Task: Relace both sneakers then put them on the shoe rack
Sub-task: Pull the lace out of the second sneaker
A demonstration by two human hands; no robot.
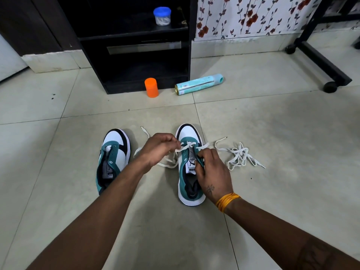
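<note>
On tiled floor point(272, 121), 2 teal-and-white sneakers, toes pointing away, well apart. Right sneaker point(190, 168) partly laced: white lace point(187, 147) crossed through the front eyelets, loose ends trailing out to both sides. Left sneaker point(113, 158) unlaced, tongue exposed. Second lace point(239, 156) in a loose tangle on the tiles, just right of the right sneaker.

Left hand point(157, 147) reaching across from the left, forearm stretched forward, wrist bent, fingers curled, thumb and forefinger pinching the lace beside the front eyelets. Right hand point(212, 172) over the sneaker's right side, knuckles up, fingers curled down at the eyelet row near the tongue; possibly gripping the edge or a lace end, fingertips hidden, cannot tell which. Orange thread band point(227, 201) on the right wrist.

Farther off: black shelf unit point(136, 61) against the wall, blue-lidded jar point(162, 16) on an upper shelf. Orange container point(151, 87) upright on the floor at the unit's base. Teal spray can point(198, 84) lying on its side just right of it.
</note>
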